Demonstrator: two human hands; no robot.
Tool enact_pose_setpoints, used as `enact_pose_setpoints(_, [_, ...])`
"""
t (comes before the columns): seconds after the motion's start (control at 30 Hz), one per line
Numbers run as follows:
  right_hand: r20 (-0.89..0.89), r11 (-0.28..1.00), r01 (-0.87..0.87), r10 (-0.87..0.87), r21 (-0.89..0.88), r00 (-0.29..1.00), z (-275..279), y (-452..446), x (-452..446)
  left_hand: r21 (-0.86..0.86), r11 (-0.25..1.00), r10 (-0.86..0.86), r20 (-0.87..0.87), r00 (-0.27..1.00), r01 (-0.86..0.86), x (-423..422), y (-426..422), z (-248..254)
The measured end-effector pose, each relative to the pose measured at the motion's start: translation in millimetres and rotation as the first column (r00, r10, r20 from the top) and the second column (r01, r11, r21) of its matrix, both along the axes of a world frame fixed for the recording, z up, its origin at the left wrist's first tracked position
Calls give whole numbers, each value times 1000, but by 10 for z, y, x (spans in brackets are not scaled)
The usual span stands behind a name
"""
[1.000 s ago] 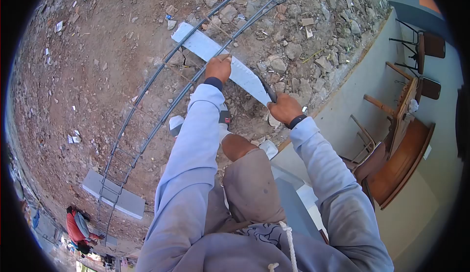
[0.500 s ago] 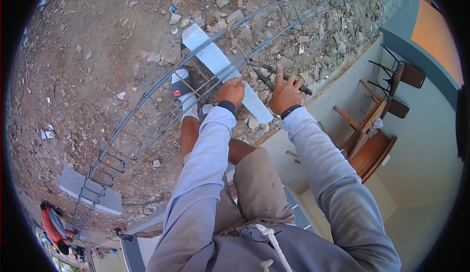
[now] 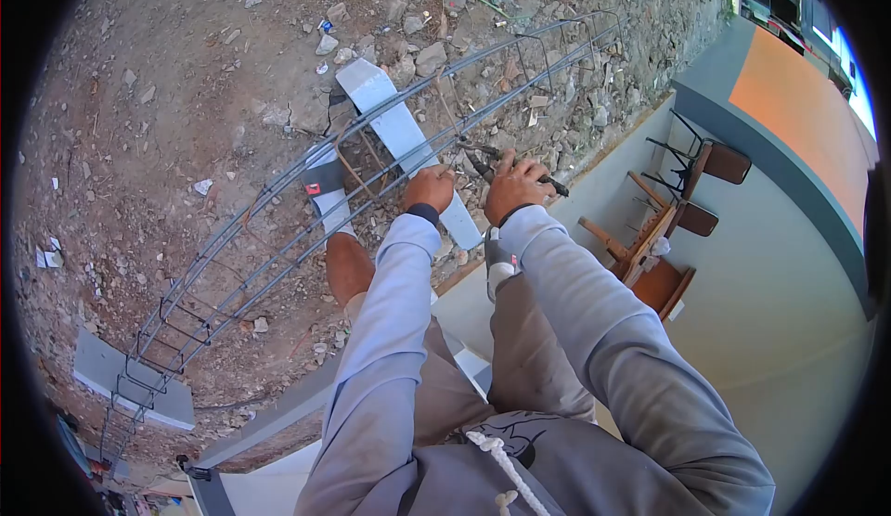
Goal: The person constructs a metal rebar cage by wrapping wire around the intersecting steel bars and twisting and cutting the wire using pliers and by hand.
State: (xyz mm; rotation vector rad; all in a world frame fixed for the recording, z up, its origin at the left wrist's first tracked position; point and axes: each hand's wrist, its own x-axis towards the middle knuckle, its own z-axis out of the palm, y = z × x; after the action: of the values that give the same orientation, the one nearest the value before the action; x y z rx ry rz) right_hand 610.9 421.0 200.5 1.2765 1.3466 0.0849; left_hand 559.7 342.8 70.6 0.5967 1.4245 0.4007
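A long rebar cage (image 3: 288, 202) of bars and stirrups crosses over a pale grey board (image 3: 397, 129) on the ground. My left hand (image 3: 430, 188) is closed beside the cage's lower bars, over the board; what its fingers hold is hidden. With my right hand (image 3: 516, 186) I grip dark-handled pliers (image 3: 481, 165). Their two handles are spread, and the jaws are close to the lower bars, near a bent brown stirrup. Part of the tool is hidden under my fingers.
My feet straddle the cage's near side, one shoe (image 3: 325, 174) under its bars. Another grey board (image 3: 130, 377) supports the cage at lower left. Rubble (image 3: 432, 58) covers the ground. A low wall edge (image 3: 594, 168), wooden furniture (image 3: 650, 247) and chairs (image 3: 726, 163) are at right.
My right hand has gone from the board's near end to beside the cage, with the pliers opened. One foot has stepped under the bars. The view has turned, and the red-clothed person has mostly left it.
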Motion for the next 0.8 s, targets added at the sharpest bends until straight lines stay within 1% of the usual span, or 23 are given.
enact_pose_setpoints(0.1, [15, 999, 11, -10, -52, 1000, -95, 96, 57, -1, 999, 39, 35, 999, -39, -19, 32, -57])
enact_pose_setpoints(0.13, [18, 992, -107, 108, -63, 994, -92, 101, 49, -8, 999, 47, 53, 997, -47, -16, 14, -42])
enact_pose_setpoints(0.2, [-3, 954, -106, 109, -280, 994, -196, 203, 123, -46, 997, 71, 72, 995, -68, 6, -4, -28])
enact_pose_setpoints(0.23, [-22, 916, -112, 113, -384, 993, -152, 291, -23, -65, 994, 88, 71, 994, -84, 15, -21, -57])
enact_pose_setpoints(0.27, [-92, 880, 80, -139, -469, 986, 0, 427, -211, 6, 989, 150, 50, 987, -151, 64, -89, -159])
enact_pose_setpoints(0.3, [-195, 829, -49, -73, -557, 978, -94, 459, -37, 1, 986, 167, 67, 984, -167, 31, -86, -145])
enact_pose_setpoints(0.37, [-403, 672, -312, 22, -671, 915, -415, 502, 453, -6, 981, 195, 104, 975, -196, -27, -51, -78])
enact_pose_setpoints(0.4, [-420, 504, -410, 101, -760, 902, -209, 626, 156, -56, 982, 184, 90, 979, -179, -39, -26, -22])
enact_pose_setpoints(0.43, [-264, 667, 32, -337, -744, 904, -195, 615, 251, -74, 971, 232, 102, 967, -225, 14, -42, 32])
enact_pose_setpoints(0.47, [-159, 588, 487, -728, -646, 667, -181, 588, 430, -95, 958, 279, 109, 954, -270, 70, -72, 89])
enact_pose_setpoints(0.5, [-134, 293, 819, -956, -494, 262, -189, 576, 575, -112, 942, 328, 106, 939, -316, 99, -90, 121])
enact_pose_setpoints(0.53, [-115, 41, 833, -993, -551, -27, -163, 542, 700, -41, 902, 432, 116, 894, -430, 210, -151, 96])
enact_pose_setpoints(0.57, [-73, -213, 777, -946, -592, -315, -132, 498, 845, -120, 866, 500, 158, 852, -486, 332, -204, 46])
enact_pose_setpoints(0.6, [-71, -301, 707, -893, -640, -445, -142, 429, 962, -205, 825, 561, 198, 804, -526, 389, -216, 94])
enact_pose_setpoints(0.63, [-48, -362, 651, -851, -667, -523, -124, 368, 1020, -294, 781, 617, 232, 752, -551, 416, -205, 176])
enact_pose_setpoints(0.67, [-22, -419, 588, -801, -692, -598, -103, 326, 1032, -333, 779, 614, 229, 755, -532, 419, -187, 235])
enact_pose_setpoints(0.7, [8, -474, 517, -743, -712, -670, -102, 296, 1074, -425, 744, 642, 242, 727, -515, 431, -119, 294])
enact_pose_setpoints(0.73, [150, -620, 405, -650, -672, -745, -131, 278, 1155, -514, 704, 669, 249, 700, -490, 428, -43, 343])
enact_pose_setpoints(0.77, [158, -625, 369, -626, -688, -764, -137, 244, 1195, -593, 659, 696, 248, 673, -463, 399, 34, 408])
enact_pose_setpoints(0.8, [167, -624, 331, -603, -708, -780, -145, 223, 1201, -614, 572, 791, 238, 563, -544, 383, 205, 557])
